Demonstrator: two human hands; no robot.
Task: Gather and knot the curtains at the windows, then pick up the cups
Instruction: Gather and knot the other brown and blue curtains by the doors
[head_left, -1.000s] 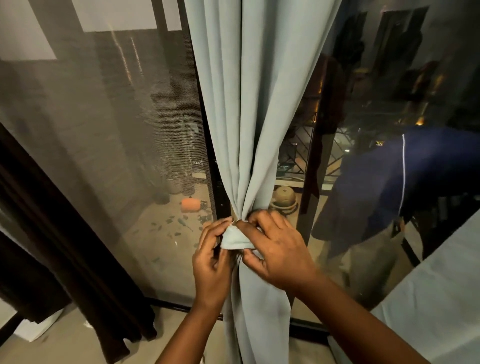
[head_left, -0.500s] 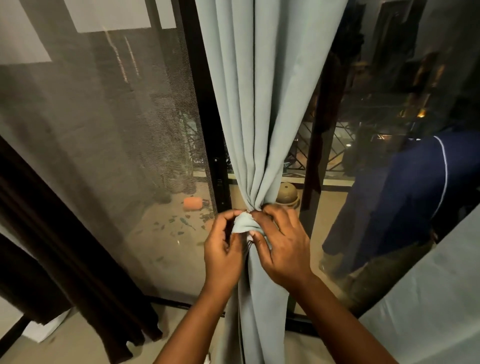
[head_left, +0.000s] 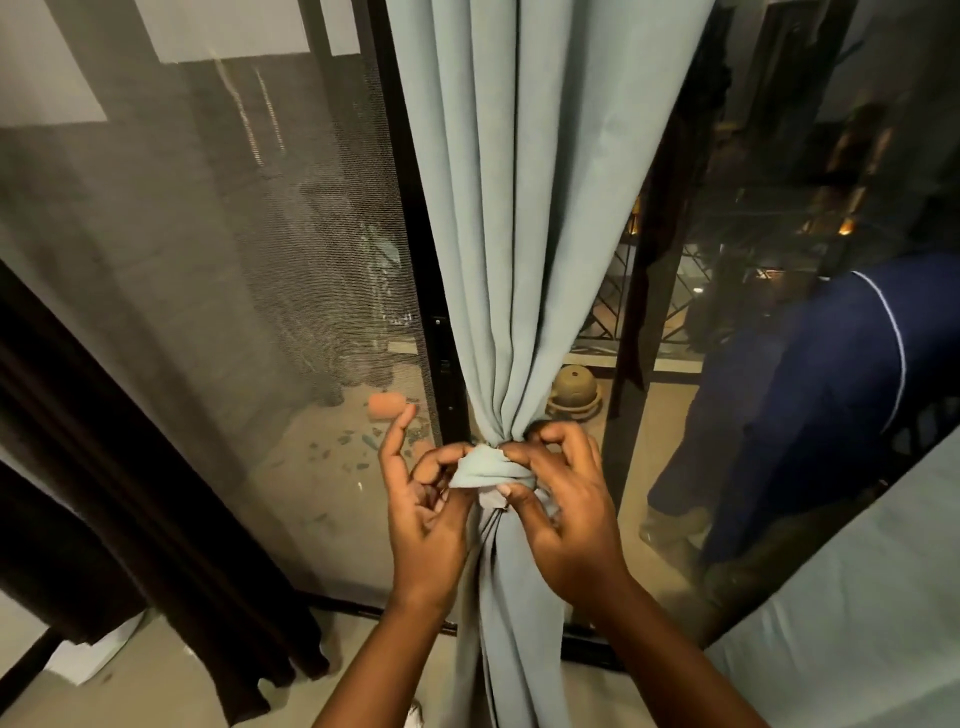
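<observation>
While both hands, the left hand (head_left: 423, 512) and right hand (head_left: 563, 506), pinch the knot (head_left: 488, 470), the curtain (head_left: 524, 234) seems nearly tied, and no cups are visible.

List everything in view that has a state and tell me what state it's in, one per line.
Light blue curtain: gathered into a bunch, hanging in front of the window frame.
Knot: formed at the gathered waist.
Left hand: thumb and a finger pinch the knot's left side, index finger raised.
Right hand: fingertips pinch the knot's right side.
Dark curtain: hanging loose, not knotted.
Mesh screen: closed over the left pane.
</observation>
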